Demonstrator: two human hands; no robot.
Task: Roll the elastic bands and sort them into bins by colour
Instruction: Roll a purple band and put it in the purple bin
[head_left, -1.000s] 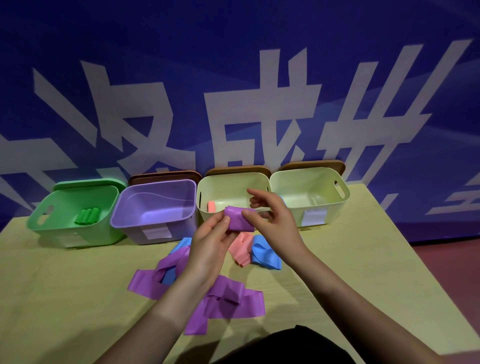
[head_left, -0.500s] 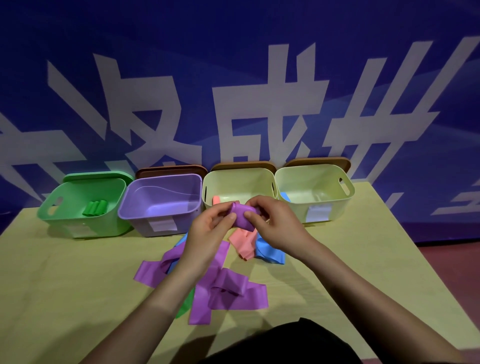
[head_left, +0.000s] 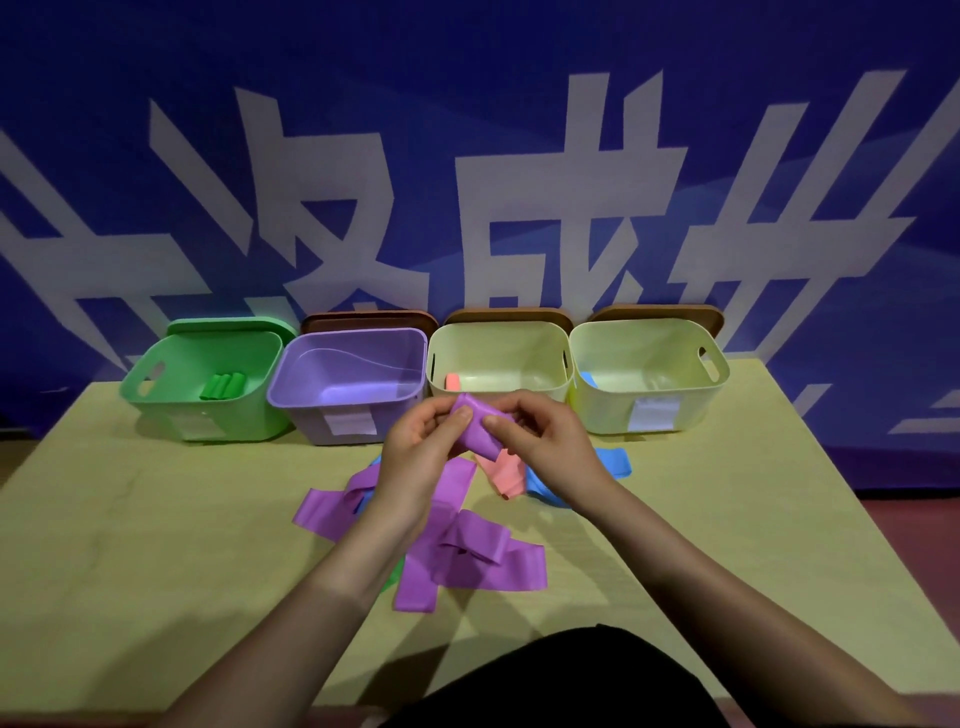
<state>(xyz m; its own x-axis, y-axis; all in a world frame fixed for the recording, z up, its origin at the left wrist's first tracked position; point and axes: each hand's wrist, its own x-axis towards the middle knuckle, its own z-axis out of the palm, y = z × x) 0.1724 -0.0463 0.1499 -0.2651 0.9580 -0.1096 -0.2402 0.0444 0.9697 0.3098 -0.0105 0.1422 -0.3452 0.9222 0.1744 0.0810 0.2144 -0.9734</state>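
My left hand (head_left: 421, 457) and my right hand (head_left: 545, 447) together hold a purple elastic band (head_left: 475, 428), partly rolled, above the table's middle; its loose tail hangs down to the table. More flat purple bands (head_left: 467, 561) lie under my left arm. A pink band (head_left: 506, 473) and a blue band (head_left: 613, 462) lie beneath my right hand. A scrap of green band (head_left: 390, 578) peeks out by my left forearm. At the back stand a green bin (head_left: 156, 400) with green rolls (head_left: 223, 387), a purple bin (head_left: 306, 410), and two cream bins (head_left: 498, 332) (head_left: 649, 332).
The left cream bin holds a pink roll (head_left: 453, 383); the right one holds a blue roll (head_left: 589, 379). Brown lids (head_left: 369, 321) lean behind the bins against a blue banner wall. The yellow table (head_left: 156, 545) ends at the right, with red floor beyond.
Both hands stayed together on the purple band and sank slightly toward the table while turning it; the rolled part looks thicker and the hanging tail shorter.
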